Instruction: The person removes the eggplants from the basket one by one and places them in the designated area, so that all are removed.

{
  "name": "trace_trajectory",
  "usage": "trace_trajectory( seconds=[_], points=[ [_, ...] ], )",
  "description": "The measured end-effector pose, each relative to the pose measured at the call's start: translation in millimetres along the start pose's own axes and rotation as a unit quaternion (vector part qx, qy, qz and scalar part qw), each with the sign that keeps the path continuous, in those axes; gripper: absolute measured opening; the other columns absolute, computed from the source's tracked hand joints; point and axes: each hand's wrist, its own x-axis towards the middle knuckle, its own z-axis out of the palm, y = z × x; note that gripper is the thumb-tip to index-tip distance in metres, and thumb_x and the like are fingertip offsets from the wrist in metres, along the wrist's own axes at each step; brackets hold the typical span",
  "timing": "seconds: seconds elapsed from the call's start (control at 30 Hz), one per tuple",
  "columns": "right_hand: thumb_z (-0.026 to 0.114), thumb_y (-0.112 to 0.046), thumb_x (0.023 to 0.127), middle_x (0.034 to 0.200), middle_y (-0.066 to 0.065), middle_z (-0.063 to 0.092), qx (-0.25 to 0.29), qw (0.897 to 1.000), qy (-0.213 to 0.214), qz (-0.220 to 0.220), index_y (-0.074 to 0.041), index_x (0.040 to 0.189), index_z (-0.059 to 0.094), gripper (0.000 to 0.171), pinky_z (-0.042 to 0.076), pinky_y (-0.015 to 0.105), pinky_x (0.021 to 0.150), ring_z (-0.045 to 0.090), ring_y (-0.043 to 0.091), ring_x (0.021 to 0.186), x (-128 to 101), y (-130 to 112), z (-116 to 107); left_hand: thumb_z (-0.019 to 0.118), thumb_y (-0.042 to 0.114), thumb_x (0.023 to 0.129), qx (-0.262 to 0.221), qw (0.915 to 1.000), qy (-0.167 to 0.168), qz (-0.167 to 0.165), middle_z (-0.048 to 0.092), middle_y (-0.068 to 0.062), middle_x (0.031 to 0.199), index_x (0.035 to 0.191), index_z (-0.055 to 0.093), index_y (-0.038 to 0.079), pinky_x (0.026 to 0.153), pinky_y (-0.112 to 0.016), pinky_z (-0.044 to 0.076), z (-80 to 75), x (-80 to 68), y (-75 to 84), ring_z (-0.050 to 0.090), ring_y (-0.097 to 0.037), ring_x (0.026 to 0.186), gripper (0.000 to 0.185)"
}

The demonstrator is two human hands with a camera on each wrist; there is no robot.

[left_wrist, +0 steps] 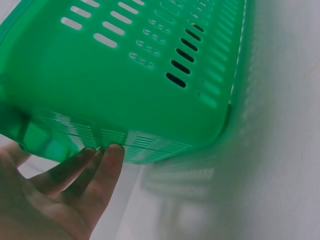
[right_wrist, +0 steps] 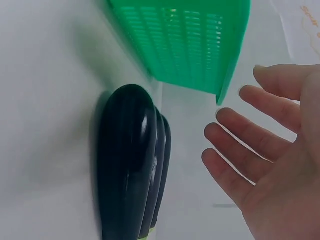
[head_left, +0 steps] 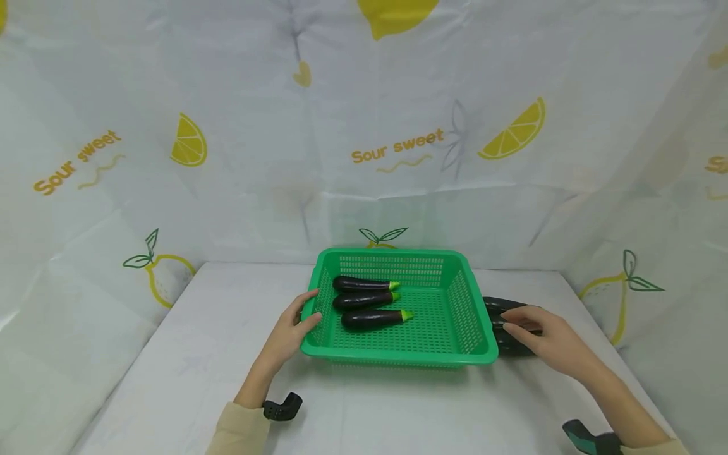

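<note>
A green slotted basket [head_left: 398, 360] stands mid-table with three dark eggplants [head_left: 372, 318] lying side by side in its left half, green stems pointing right. My left hand [head_left: 292, 328] rests at the basket's front-left corner. In the left wrist view its nearly straight fingers [left_wrist: 102, 167] touch the lower edge of the basket wall [left_wrist: 125, 75]. Right of the basket, more eggplants [head_left: 497, 305] lie close together on the table. My right hand [head_left: 546, 338] hovers over them, and its fingers [right_wrist: 240, 145] are spread apart from the eggplants [right_wrist: 125, 165], holding nothing.
The white table [head_left: 199, 354] is walled on three sides by a lemon-print sheet [head_left: 398, 145]. Black wrist mounts [head_left: 281, 407] show near the front edge. The basket corner [right_wrist: 185, 45] lies just beyond the loose eggplants.
</note>
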Motion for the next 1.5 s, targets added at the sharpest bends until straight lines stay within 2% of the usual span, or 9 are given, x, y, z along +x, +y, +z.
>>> trace_trajectory(
  seconds=[0.2, 0.3, 0.57, 0.77, 0.97, 1.23, 1.4, 1.5],
  points=[
    [0.061, -0.03, 0.104, 0.123, 0.017, 0.067, 0.024, 1.0, -0.001, 0.007, -0.001, 0.13, 0.063, 0.039, 0.054, 0.042, 0.082, 0.066, 0.035, 0.105, 1, -7, 1, 0.06, 0.026, 0.105, 0.002, 1.0, -0.004, 0.005, 0.033, -0.021, 0.161, 0.156, 0.04, 0.014, 0.113, -0.061, 0.032, -0.2, -1.3, 1.4, 0.034, -0.042, 0.146, 0.056],
    [0.06, -0.033, 0.105, 0.127, 0.018, 0.065, 0.044, 0.999, -0.017, 0.013, -0.001, 0.136, 0.059, 0.045, 0.054, 0.044, 0.082, 0.065, 0.035, 0.107, 2, -9, 4, 0.06, 0.025, 0.105, 0.004, 1.0, -0.004, 0.001, 0.034, -0.021, 0.16, 0.156, 0.04, 0.014, 0.113, -0.061, 0.032, 0.4, -1.0, 1.5, 0.035, -0.042, 0.146, 0.056],
    [0.061, -0.032, 0.104, 0.131, 0.01, 0.063, 0.092, 0.995, -0.047, -0.002, -0.008, 0.148, 0.049, 0.051, 0.054, 0.031, 0.087, 0.064, 0.026, 0.112, 4, -11, 15, 0.059, 0.022, 0.105, 0.0, 0.9999, -0.015, -0.008, 0.032, -0.021, 0.161, 0.156, 0.039, 0.015, 0.115, -0.062, 0.029, 1.3, 0.7, 3.5, 0.032, -0.042, 0.147, 0.055],
    [0.062, -0.029, 0.104, 0.141, 0.02, 0.054, 0.12, 0.991, -0.058, 0.004, -0.005, 0.153, 0.043, 0.058, 0.054, 0.03, 0.087, 0.063, 0.031, 0.114, 5, -10, 27, 0.058, 0.024, 0.105, -0.006, 0.9998, -0.019, -0.008, 0.031, -0.021, 0.161, 0.156, 0.039, 0.013, 0.116, -0.062, 0.027, 0.8, 0.4, 4.1, 0.03, -0.041, 0.148, 0.055],
    [0.063, -0.026, 0.103, 0.151, 0.033, 0.038, 0.138, 0.989, -0.053, 0.002, -0.003, 0.154, 0.04, 0.06, 0.054, 0.03, 0.085, 0.064, 0.036, 0.113, 6, -12, 34, 0.057, 0.025, 0.106, 0.021, 0.9995, -0.021, -0.008, 0.035, -0.022, 0.159, 0.156, 0.038, 0.013, 0.113, -0.061, 0.033, -0.7, 1.2, 3.9, 0.036, -0.042, 0.145, 0.055],
    [0.064, -0.029, 0.103, 0.146, 0.025, 0.048, 0.162, 0.986, -0.045, 0.016, -0.005, 0.154, 0.041, 0.061, 0.054, 0.029, 0.086, 0.061, 0.038, 0.118, 7, -8, 43, 0.056, 0.025, 0.106, 0.056, 0.9977, -0.033, -0.017, 0.035, -0.023, 0.159, 0.157, 0.037, 0.014, 0.107, -0.061, 0.04, -8.3, -1.4, 6.2, 0.039, -0.047, 0.142, 0.056],
    [0.064, -0.029, 0.102, 0.146, 0.025, 0.048, 0.17, 0.985, -0.037, 0.021, -0.006, 0.154, 0.041, 0.061, 0.054, 0.03, 0.085, 0.06, 0.041, 0.12, 7, -8, 44, 0.057, 0.028, 0.106, 0.102, 0.994, -0.038, -0.017, 0.049, -0.023, 0.149, 0.157, 0.036, 0.014, 0.095, -0.055, 0.052, -13.1, 0.2, 11.2, 0.052, -0.044, 0.131, 0.058],
    [0.064, -0.03, 0.102, 0.147, 0.024, 0.048, 0.169, 0.985, -0.034, 0.025, -0.007, 0.154, 0.042, 0.061, 0.054, 0.032, 0.087, 0.059, 0.041, 0.121, 7, -8, 43, 0.058, 0.029, 0.105, 0.122, 0.9918, -0.036, -0.013, 0.054, -0.021, 0.142, 0.156, 0.039, 0.015, 0.091, -0.05, 0.055, -16.0, 2.6, 15.1, 0.057, -0.04, 0.125, 0.057]
  ],
)
